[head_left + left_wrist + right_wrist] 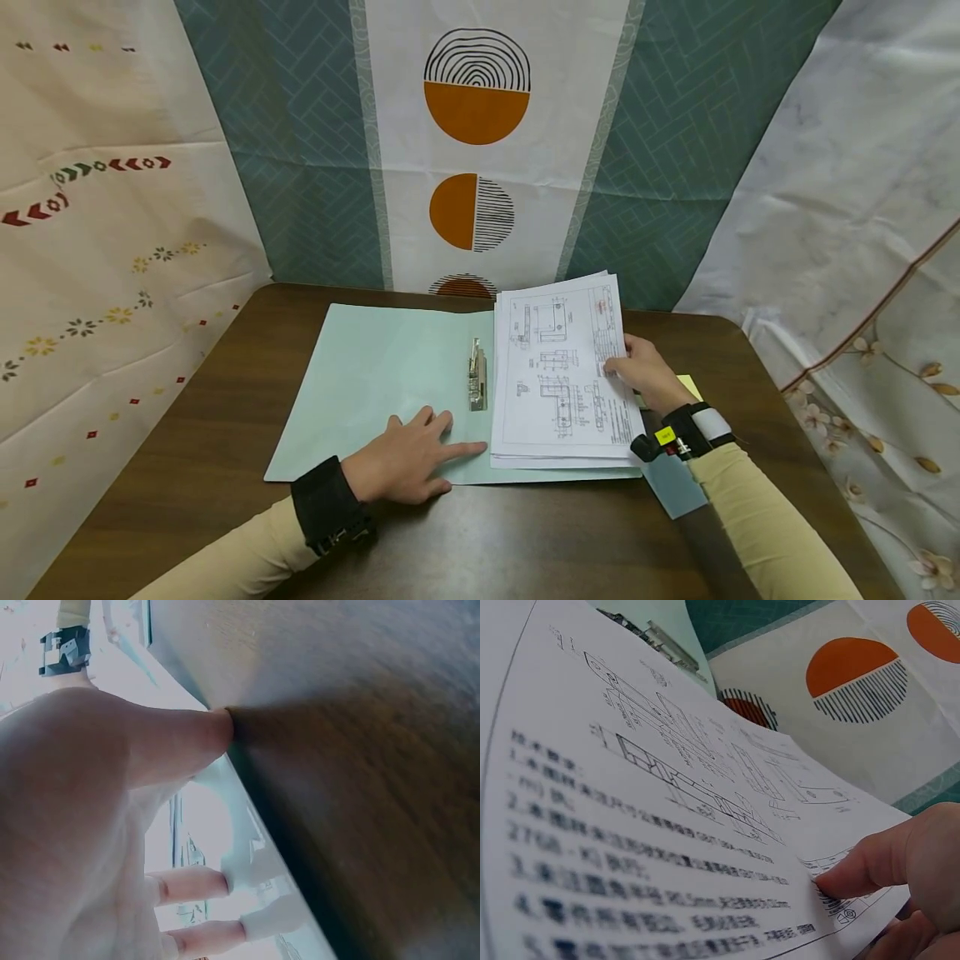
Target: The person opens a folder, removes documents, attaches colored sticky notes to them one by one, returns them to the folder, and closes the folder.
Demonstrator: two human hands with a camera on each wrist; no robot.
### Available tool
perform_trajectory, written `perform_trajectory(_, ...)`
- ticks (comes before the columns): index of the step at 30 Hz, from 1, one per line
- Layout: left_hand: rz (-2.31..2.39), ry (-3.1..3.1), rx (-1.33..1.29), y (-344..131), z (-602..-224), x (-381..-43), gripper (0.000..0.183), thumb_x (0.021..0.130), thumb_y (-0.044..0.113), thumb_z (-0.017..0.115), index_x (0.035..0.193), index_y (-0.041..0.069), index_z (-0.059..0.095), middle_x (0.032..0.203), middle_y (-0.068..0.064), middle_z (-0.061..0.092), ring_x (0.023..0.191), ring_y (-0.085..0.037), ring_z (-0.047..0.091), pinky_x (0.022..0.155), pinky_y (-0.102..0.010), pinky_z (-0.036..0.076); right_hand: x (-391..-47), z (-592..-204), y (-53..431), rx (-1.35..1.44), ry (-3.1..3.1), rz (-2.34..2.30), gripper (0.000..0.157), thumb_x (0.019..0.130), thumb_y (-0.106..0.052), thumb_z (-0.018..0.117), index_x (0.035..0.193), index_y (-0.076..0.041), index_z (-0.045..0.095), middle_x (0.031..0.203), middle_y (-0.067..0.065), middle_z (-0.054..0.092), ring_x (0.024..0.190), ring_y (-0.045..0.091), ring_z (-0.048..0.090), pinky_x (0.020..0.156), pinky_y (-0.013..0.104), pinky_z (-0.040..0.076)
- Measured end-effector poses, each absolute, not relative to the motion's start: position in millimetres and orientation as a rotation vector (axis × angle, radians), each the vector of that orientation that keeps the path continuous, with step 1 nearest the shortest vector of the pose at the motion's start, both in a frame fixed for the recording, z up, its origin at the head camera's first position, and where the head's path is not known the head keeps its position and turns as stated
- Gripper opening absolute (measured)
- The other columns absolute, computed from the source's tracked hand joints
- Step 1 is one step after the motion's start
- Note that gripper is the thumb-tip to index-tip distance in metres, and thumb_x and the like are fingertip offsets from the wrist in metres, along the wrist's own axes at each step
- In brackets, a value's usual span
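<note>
A pale green folder lies spread on the table, with a metal lever clip along its middle. Over its right side sits a stack of printed drawing sheets, slightly fanned at the edges. My right hand pinches the stack's right edge, thumb on the top sheet and the other fingers beneath. In the right wrist view the sheets bow upward. My left hand rests with spread fingers on the folder's lower left part, its index fingertip close to the sheets' lower left corner. The thumb is at the folder's front edge.
Partly under my right forearm lies a blue-grey flat item, with a yellow piece beyond my wrist. The brown wooden table meets a patterned cloth at the back, and more cloth hangs on both sides.
</note>
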State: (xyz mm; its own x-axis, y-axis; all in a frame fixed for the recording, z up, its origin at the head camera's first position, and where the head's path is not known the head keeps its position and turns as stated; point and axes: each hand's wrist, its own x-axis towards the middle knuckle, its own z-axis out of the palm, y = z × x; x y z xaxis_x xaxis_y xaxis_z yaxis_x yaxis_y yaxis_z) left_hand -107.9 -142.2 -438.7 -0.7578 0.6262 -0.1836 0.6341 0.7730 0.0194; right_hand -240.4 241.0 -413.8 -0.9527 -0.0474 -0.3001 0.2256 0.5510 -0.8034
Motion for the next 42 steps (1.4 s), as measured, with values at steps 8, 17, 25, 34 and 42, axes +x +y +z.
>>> perform_trajectory(8, -0.021, 2.766, 0.942, -140, -440, -109, 0.067, 0.102, 0.057, 0.074, 0.165, 0.054, 0.051, 0.149, -0.010, 0.057, 0.120, -0.027, 0.053, 0.078, -0.053, 0.053, -239, -411, 242, 0.105, 2.479, -1.464, 0.068, 0.113, -0.011, 0.058, 0.175, -0.002, 0.032, 0.159, 0.028, 0.058, 0.118, 0.033, 0.076, 0.096, 0.033, 0.064)
perform_trajectory(17, 0.120, 2.769, 0.849, -151, -440, -111, 0.061, 0.103, 0.061, 0.073, 0.161, 0.051, 0.058, 0.144, -0.013, 0.058, 0.121, -0.029, 0.054, 0.080, -0.058, 0.053, -238, -411, 244, 0.077, 2.468, -1.516, 0.067, 0.113, -0.012, 0.058, 0.175, -0.003, 0.033, 0.161, 0.028, 0.058, 0.116, 0.031, 0.077, 0.098, 0.038, 0.067)
perform_trajectory(25, 0.220, 2.792, 0.776, -178, -440, -123, 0.059, 0.105, 0.059, 0.072, 0.160, 0.042, 0.060, 0.145, -0.020, 0.057, 0.125, -0.037, 0.055, 0.082, -0.071, 0.054, -239, -410, 248, 0.051, 2.480, -1.533, 0.065, 0.113, -0.010, 0.057, 0.174, -0.003, 0.034, 0.160, 0.028, 0.059, 0.111, 0.029, 0.079, 0.097, 0.037, 0.067)
perform_trajectory(34, 0.261, 2.790, 0.636, -220, -436, -144, 0.052, 0.105, 0.059, 0.072, 0.153, 0.038, 0.066, 0.142, -0.022, 0.054, 0.120, -0.037, 0.053, 0.078, -0.067, 0.054, -239, -409, 250, 0.050, 2.481, -1.541, 0.065, 0.114, -0.012, 0.057, 0.174, -0.004, 0.034, 0.160, 0.028, 0.059, 0.109, 0.028, 0.079, 0.093, 0.034, 0.067)
perform_trajectory(42, 0.313, 2.763, 0.585, -239, -433, -150, 0.050, 0.104, 0.060, 0.073, 0.148, 0.037, 0.068, 0.142, -0.024, 0.054, 0.121, -0.040, 0.053, 0.075, -0.063, 0.056, -235, -407, 251, 0.079, 2.485, -1.529, 0.064, 0.113, -0.011, 0.057, 0.173, -0.004, 0.036, 0.158, 0.028, 0.060, 0.111, 0.029, 0.079, 0.093, 0.032, 0.066)
